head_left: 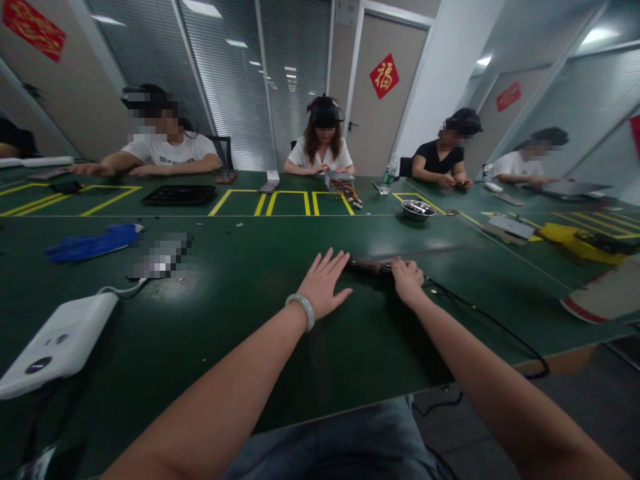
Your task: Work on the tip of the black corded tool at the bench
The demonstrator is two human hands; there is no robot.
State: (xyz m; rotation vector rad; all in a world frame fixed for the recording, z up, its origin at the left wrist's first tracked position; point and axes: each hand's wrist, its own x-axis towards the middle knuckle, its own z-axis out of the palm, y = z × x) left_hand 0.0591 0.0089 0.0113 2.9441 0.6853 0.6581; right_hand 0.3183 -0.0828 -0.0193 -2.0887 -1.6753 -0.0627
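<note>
A slim, dark, cylindrical tool with a brownish middle [369,267] lies crosswise on the green-topped table [225,320], straight ahead of the person at 12 o'clock. The right hand [409,280] has its fingers curled over the tool's 3 o'clock end, from which a thin black cord [473,306] trails toward 4 o'clock and the table's near edge. The left hand [324,285], a pale greenish bangle [309,311] at its wrist, lies palm down, fingers extended and thumb spread wide, gripping nothing; its fingertips reach the tool's 9 o'clock end, though whether they touch it I cannot tell. Measured from the tool, a shiny round metal bowl [419,215] sits at 1 o'clock, a crumpled blue glove [95,245] near 9, and a rounded white plastic box [75,333] between 8 and 9.
</note>
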